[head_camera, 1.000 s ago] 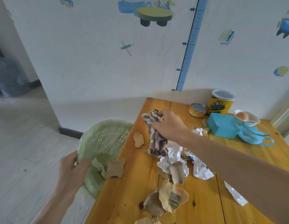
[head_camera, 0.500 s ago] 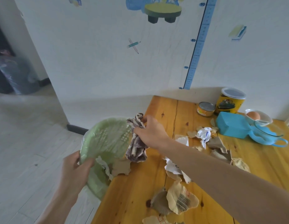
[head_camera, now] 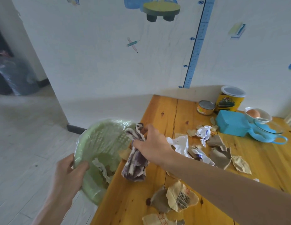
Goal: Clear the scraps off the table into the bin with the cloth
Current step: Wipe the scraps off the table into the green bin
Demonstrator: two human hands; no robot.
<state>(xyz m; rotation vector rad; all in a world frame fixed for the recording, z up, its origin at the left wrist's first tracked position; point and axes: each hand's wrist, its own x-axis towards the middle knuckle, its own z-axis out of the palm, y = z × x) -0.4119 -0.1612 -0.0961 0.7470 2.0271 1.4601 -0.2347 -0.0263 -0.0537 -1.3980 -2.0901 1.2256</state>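
You are gripping the striped cloth (head_camera: 134,166) in your right hand (head_camera: 152,143), fingers curled round its upper part, and it is hanging just beside the rim of the bin (head_camera: 99,140), at the tabletop (head_camera: 165,111) edge. Your left hand (head_camera: 69,169) is holding the bin by its rim, tilted against that edge. A few scraps (head_camera: 101,169) are lying inside the bin. I judge you are ending one sweep. Next you are needing to reach the paper scraps (head_camera: 180,143) to the right of the bin and the barcode piece (head_camera: 182,196), and drag them toward the bin.
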